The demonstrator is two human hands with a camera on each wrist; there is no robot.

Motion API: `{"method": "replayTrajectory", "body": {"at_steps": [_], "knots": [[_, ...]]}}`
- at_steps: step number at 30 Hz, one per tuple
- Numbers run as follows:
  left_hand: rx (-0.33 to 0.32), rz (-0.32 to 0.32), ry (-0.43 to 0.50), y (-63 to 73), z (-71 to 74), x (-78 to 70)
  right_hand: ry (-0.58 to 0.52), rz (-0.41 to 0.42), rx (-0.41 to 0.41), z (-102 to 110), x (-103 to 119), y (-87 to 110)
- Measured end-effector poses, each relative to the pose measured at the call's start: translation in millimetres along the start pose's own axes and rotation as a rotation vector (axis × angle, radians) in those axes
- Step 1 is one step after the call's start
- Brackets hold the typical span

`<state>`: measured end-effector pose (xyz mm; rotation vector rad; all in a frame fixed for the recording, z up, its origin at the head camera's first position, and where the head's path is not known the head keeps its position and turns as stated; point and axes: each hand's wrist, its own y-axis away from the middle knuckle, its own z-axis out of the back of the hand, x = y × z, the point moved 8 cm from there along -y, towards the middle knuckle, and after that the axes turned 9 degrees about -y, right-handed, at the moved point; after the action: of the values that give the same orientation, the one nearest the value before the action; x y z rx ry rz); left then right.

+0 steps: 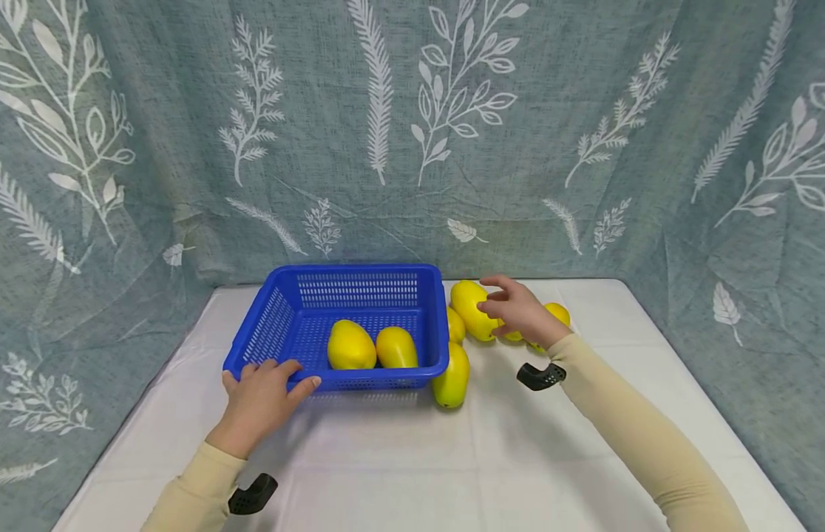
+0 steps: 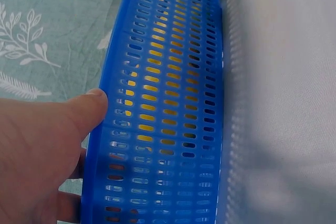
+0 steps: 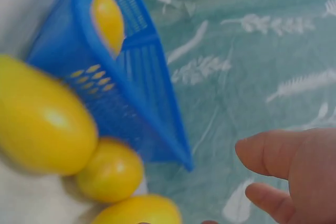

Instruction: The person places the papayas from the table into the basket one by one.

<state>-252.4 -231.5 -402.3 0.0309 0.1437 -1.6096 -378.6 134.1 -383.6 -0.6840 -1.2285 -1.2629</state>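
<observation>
My left hand [image 1: 259, 403] grips the near-left rim of a blue plastic basket [image 1: 359, 270]; in the left wrist view its thumb [image 2: 89, 108] lies along the rim and other fingers show behind it. Two yellow mangoes, one left [image 1: 351, 346] and one right [image 1: 396, 347], lie inside the basket. My right hand [image 1: 519, 309] hovers over the mangoes outside, thumb and fingers parted, with nothing between them. Nearest to its fingertips is a large yellow mango [image 1: 471, 307]. A greenish-yellow mango [image 1: 452, 377] sits against the basket's near-right corner. The right hand partly hides other mangoes.
A white cloth [image 1: 386, 458] covers the table. Behind it hangs a grey-green curtain [image 1: 359, 207] with white leaf prints. Another mango [image 1: 557, 314] shows beyond the right wrist, and one more [image 1: 455, 325] is partly hidden by the basket's right wall.
</observation>
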Motion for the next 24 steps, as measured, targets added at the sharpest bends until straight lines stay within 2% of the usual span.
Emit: {"method": "replayTrajectory", "body": {"at_steps": [6, 11, 17, 24], "knots": [[-0.012, -0.010, -0.006, 0.2, 2.5, -0.3, -0.037, -0.029, 0.006, 12, -36, 3.9], [-0.017, -0.012, -0.005, 0.5, 3.3, -0.3, -0.063, -0.036, 0.026, 10, -54, 6.1], [-0.028, -0.011, -0.004, 0.6, 3.1, -0.3, -0.125, -0.060, 0.040, -5, -70, 8.1], [-0.020, -0.009, 0.003, 0.5, 1.0, -0.7, -0.138, -0.039, 0.064, -37, -85, 8.0]]}}
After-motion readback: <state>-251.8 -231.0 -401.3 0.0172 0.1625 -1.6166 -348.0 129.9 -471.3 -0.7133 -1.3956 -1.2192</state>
